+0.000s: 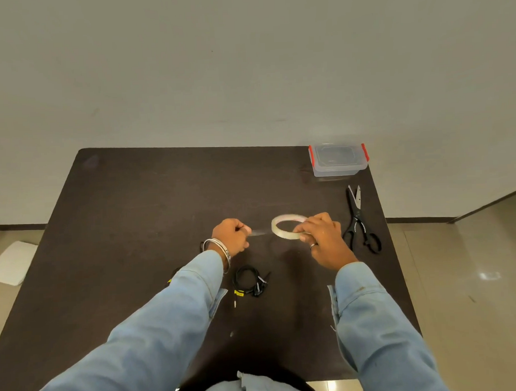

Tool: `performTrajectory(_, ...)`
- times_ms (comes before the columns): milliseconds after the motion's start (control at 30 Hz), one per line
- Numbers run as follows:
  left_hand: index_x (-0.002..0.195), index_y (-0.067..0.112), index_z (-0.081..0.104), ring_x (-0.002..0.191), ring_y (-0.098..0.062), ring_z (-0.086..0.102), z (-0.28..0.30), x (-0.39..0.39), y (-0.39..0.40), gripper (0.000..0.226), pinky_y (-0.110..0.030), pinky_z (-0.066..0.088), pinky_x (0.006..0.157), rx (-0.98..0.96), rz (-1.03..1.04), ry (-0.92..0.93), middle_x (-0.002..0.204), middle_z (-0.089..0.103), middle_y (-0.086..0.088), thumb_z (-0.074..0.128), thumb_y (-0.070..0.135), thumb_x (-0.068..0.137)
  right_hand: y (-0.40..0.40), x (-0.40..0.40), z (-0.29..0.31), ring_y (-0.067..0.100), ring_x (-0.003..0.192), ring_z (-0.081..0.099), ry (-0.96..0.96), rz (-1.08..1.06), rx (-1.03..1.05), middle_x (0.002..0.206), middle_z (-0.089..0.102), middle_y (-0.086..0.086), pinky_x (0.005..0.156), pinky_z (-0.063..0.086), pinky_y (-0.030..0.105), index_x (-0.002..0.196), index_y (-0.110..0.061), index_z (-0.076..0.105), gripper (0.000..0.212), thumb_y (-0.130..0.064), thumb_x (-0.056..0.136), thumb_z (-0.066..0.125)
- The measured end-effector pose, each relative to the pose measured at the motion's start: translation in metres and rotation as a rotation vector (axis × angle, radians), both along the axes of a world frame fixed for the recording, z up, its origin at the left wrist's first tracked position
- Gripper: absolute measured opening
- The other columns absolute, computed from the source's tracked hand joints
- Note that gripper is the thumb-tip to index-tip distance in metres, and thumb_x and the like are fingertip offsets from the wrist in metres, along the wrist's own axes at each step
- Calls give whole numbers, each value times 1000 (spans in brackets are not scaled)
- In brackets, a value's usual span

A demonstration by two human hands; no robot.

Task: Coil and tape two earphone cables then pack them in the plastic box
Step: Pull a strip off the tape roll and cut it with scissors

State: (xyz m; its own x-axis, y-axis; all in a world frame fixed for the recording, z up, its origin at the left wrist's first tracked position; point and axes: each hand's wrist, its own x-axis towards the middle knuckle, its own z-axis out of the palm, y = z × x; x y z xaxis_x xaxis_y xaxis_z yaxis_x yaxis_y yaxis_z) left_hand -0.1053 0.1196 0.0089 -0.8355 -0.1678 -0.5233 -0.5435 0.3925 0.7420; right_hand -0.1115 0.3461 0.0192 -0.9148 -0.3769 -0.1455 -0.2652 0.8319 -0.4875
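My right hand (323,236) grips a roll of clear tape (281,225) above the dark table (133,218). My left hand (233,236) pinches the free end of a tape strip (261,232) stretched between the two hands. A coiled black earphone cable (250,281) with a yellow tag lies on the table below my hands. A second black cable (175,273) is mostly hidden under my left sleeve. The clear plastic box (338,159) with red clips stands closed at the table's far right corner.
Black scissors (359,220) lie right of my right hand, blades pointing away. A white sheet (13,262) lies on the floor at the left. The wall runs behind the table's far edge.
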Motion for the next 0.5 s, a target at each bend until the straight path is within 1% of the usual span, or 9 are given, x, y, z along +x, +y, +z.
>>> performTrajectory(67,83,14,60,70,-14,64,-5,-1,4,13,-26,57,66,59,-9,-41,83,64,-5,51,13,93,4,-2,-4,17,119,35,-25,-10,63,114,58,-6,85,12,25,108,-23,66,28,-6,94,50)
performTrajectory(133,87,13,61,72,-14,64,-8,-1,10,11,-25,57,65,74,-32,-29,85,64,-4,52,13,93,8,-4,-10,16,122,34,-46,-42,123,117,57,-7,90,15,25,109,-26,66,27,-8,94,52)
performTrajectory(200,85,15,64,74,-15,65,-11,-1,15,11,-23,56,66,18,-46,12,83,66,-3,56,12,92,12,-6,-17,15,123,33,-69,-70,171,119,56,-9,97,17,29,109,-28,66,27,-9,94,53)
performTrajectory(267,82,16,67,75,-16,66,-17,-2,19,12,-23,56,68,-27,-48,34,81,68,-2,59,10,89,18,-8,-25,14,123,32,-94,-80,188,120,56,-9,100,18,31,108,-28,66,28,-9,94,52)
performTrajectory(400,80,15,70,76,-17,66,-31,-5,28,14,-30,58,76,-12,-52,16,83,70,-5,62,5,87,24,-12,-40,16,124,33,-113,-90,220,123,56,-7,99,20,35,113,-27,65,30,-10,96,47)
performTrajectory(500,78,15,69,74,-18,65,-42,-11,35,15,-29,58,75,-73,-95,-6,79,68,-5,63,6,87,29,-13,-52,16,123,33,-72,-98,245,123,56,-8,97,21,35,114,-26,65,28,-12,96,49)
